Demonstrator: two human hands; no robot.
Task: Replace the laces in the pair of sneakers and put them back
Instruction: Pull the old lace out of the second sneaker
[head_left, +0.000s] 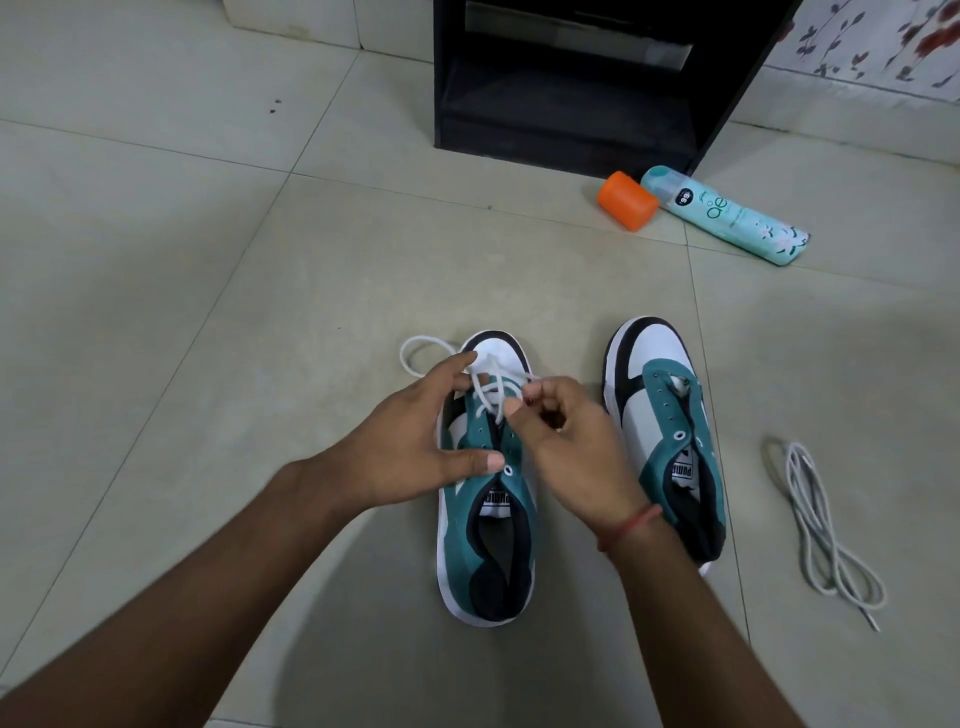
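The person is partway through lacing the first of the two teal, white and black Puma sneakers. The left hand (415, 441) steadies the left sneaker (488, 519) on the tiled floor (208, 260), fingers spread along the toe side and the thumb pressed flat beside an upper eyelet. The right hand (566, 441) is curled tight, pinching one end of the white lace (493, 397) just above the eyelet rows; the tip itself is hidden between the fingers. Only the lowest eyelets near the toe carry crossings, and a loose loop of the same lace lies on the floor just beyond the left hand's fingertips.

Just past the right hand stands the right sneaker (670, 441), its eyelets bare and its tongue showing. Farther out on that side a second lace (821, 530), greyish white, lies coiled on the floor, well apart from both hands.

To my eye the job is early: one shoe barely started, the other untouched. The next move looks like feeding the pinched end through the next open eyelet on the teal flap, then drawing the slack through so the crossing sits flat.

Ahead of both hands, well off, a black cabinet (571, 104) stands open, with an air freshener can (727, 218) and an orange cap (626, 200) lying in front of it.
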